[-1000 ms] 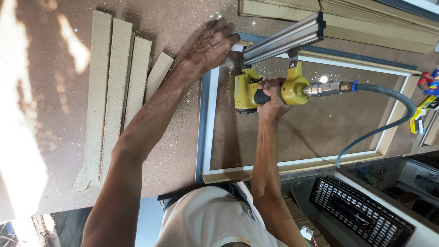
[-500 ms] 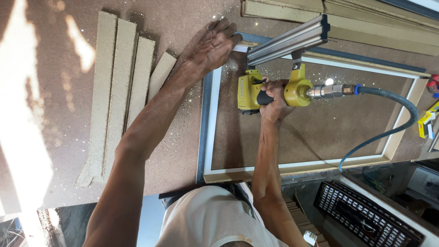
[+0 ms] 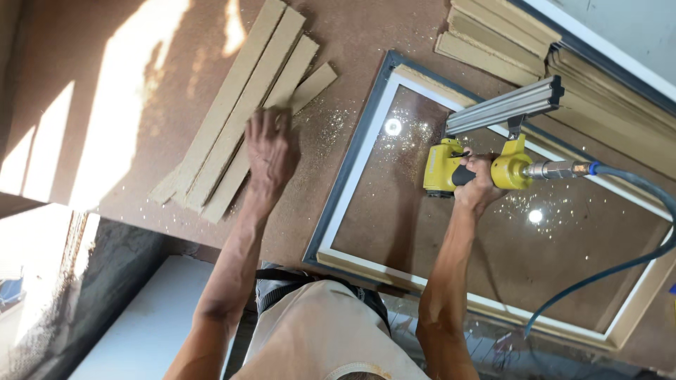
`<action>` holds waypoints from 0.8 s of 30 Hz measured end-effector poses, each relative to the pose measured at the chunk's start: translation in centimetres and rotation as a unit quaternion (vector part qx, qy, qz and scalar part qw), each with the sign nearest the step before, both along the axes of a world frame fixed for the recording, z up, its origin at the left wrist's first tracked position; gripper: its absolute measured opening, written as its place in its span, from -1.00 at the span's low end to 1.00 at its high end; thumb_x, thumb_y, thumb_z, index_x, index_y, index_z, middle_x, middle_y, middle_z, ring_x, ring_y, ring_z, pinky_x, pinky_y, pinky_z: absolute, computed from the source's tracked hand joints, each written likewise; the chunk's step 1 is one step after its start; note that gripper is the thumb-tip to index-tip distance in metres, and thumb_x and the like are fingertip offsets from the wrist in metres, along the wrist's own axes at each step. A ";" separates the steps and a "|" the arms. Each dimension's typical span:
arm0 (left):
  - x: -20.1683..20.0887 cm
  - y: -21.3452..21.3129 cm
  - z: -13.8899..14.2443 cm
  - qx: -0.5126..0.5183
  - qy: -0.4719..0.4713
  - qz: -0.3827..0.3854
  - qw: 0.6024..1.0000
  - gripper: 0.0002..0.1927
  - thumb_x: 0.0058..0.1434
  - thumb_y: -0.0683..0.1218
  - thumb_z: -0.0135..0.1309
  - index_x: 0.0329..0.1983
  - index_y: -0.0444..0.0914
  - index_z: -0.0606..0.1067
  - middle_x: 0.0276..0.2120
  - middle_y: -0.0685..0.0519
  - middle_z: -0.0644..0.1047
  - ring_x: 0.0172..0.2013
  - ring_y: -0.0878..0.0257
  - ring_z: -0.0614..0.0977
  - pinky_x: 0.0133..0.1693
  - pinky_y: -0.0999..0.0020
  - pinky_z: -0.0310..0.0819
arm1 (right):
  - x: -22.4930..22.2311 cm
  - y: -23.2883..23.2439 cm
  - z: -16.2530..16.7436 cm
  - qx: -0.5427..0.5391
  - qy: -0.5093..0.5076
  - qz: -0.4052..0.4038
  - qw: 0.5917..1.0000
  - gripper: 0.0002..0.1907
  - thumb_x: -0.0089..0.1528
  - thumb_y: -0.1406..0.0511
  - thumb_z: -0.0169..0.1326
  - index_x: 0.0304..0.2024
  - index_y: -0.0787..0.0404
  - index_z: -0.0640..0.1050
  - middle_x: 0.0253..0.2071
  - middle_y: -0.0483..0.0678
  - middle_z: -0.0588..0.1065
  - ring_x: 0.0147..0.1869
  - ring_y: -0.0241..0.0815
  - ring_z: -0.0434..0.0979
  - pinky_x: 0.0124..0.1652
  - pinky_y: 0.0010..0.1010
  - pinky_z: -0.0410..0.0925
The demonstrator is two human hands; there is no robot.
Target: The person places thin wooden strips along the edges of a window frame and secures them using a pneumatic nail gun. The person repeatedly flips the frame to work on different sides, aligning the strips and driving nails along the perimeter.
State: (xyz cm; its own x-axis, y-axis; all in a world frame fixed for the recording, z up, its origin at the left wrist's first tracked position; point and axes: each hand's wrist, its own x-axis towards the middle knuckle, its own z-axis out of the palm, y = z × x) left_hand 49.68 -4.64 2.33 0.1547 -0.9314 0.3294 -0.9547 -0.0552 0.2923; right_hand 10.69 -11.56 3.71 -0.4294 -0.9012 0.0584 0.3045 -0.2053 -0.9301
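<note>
Head view: dusty brown worktop [image 3: 127, 91], sunlit.

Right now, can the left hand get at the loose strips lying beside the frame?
Probably yes: the left hand already lies flat on the loose strips, nothing covering them. The right hand holds the yellow nail gun over the frame.

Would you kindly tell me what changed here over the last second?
The left hand left the frame corner and moved onto the loose strips. The right hand kept gripping the yellow nailer over the frame, hose attached; the strips and stacked mouldings stayed put.
</note>
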 end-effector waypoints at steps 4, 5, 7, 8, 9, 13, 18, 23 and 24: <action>1.8 4.8 0.3 0.085 0.009 0.102 0.991 -0.71 0.17 -0.22 0.18 -0.03 -0.32 0.52 -0.15 -0.12 0.49 -0.15 0.04 0.52 -0.17 0.11 0.47 | -0.6 -1.6 -1.3 0.063 -0.006 -0.022 0.998 -0.58 -0.07 0.61 0.02 -0.13 0.39 0.46 -0.43 0.01 0.48 -0.48 -0.09 0.50 -0.22 -0.14 0.56; 1.8 5.0 0.0 0.051 -0.016 0.095 0.994 -0.67 0.12 -0.22 0.19 -0.02 -0.33 0.51 -0.16 -0.14 0.47 -0.16 0.01 0.52 -0.18 0.11 0.46 | -0.8 -2.0 -1.7 0.053 -0.008 0.003 0.999 -0.65 -0.03 0.61 0.04 -0.17 0.45 0.43 -0.41 0.07 0.49 -0.45 -0.04 0.52 -0.19 -0.10 0.57; 2.3 4.1 -0.7 0.019 -0.066 0.090 0.994 -0.60 0.12 -0.25 0.19 0.06 -0.34 0.50 -0.16 -0.14 0.45 -0.17 0.03 0.51 -0.20 0.14 0.48 | -1.1 -2.6 -2.1 0.033 -0.005 0.048 0.998 -0.77 0.07 0.62 0.08 -0.24 0.57 0.37 -0.36 0.18 0.49 -0.37 0.06 0.57 -0.14 -0.03 0.58; 2.5 3.6 -1.1 0.027 -0.087 0.096 0.991 -0.58 0.17 -0.29 0.18 0.12 -0.35 0.50 -0.15 -0.12 0.45 -0.18 0.07 0.50 -0.20 0.18 0.50 | -1.5 -2.8 -2.0 0.026 0.002 0.071 0.997 -0.72 0.05 0.61 0.08 -0.19 0.54 0.38 -0.38 0.15 0.47 -0.40 0.02 0.54 -0.14 -0.04 0.60; 2.9 3.1 -1.3 0.044 -0.098 0.101 0.989 -0.63 0.14 -0.32 0.17 0.05 -0.36 0.52 -0.20 -0.12 0.48 -0.27 0.11 0.51 -0.33 0.27 0.50 | -1.6 -2.8 -1.9 0.017 0.003 0.092 0.996 -0.67 0.04 0.60 0.09 -0.14 0.50 0.38 -0.41 0.11 0.46 -0.44 -0.02 0.51 -0.15 -0.06 0.61; 5.1 0.9 0.8 0.055 -0.081 0.075 0.992 -0.87 0.25 -0.36 0.11 -0.17 -0.37 0.59 -0.32 -0.21 0.57 -0.57 0.23 0.46 -0.71 0.40 0.36 | -1.5 -3.2 -0.6 0.026 0.036 0.133 0.990 -0.53 -0.04 0.57 0.07 -0.06 0.35 0.35 -0.37 -0.01 0.48 -0.40 -0.11 0.58 -0.34 -0.22 0.53; 2.3 3.1 3.3 0.075 0.035 0.114 0.990 -0.80 0.33 -0.37 -0.03 -0.08 -0.39 0.58 -0.38 -0.20 0.59 -0.63 0.15 0.46 -0.69 0.30 0.34 | -1.0 -3.4 1.2 0.007 0.102 0.208 0.973 -0.60 0.01 0.54 0.08 -0.09 0.36 0.36 -0.44 0.00 0.50 -0.42 -0.12 0.59 -0.27 -0.23 0.61; -3.3 4.5 1.5 0.012 -0.018 0.136 0.990 -0.85 0.16 -0.31 0.08 -0.20 -0.42 0.56 -0.25 -0.25 0.58 -0.58 0.19 0.47 -0.71 0.34 0.35 | -1.1 -3.0 1.3 -0.013 0.106 0.242 0.964 -0.76 0.08 0.50 0.10 -0.21 0.40 0.41 -0.51 0.01 0.49 -0.46 -0.13 0.54 -0.29 -0.27 0.55; -3.7 4.2 1.2 0.013 -0.062 0.147 0.987 -0.88 0.17 -0.31 0.08 -0.23 -0.43 0.54 -0.20 -0.26 0.58 -0.55 0.20 0.48 -0.70 0.34 0.36 | -1.2 -3.1 1.4 -0.014 0.127 0.245 0.961 -0.78 0.06 0.50 0.09 -0.23 0.40 0.42 -0.50 0.01 0.50 -0.46 -0.13 0.53 -0.28 -0.29 0.55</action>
State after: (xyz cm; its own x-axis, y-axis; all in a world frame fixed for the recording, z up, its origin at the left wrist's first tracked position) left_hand 45.94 -0.44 3.52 0.3790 -0.8613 0.3386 -0.9249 -0.3405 0.1690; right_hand 9.53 -14.66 5.12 0.0772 -0.9881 0.1327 0.1339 -0.1216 -0.9835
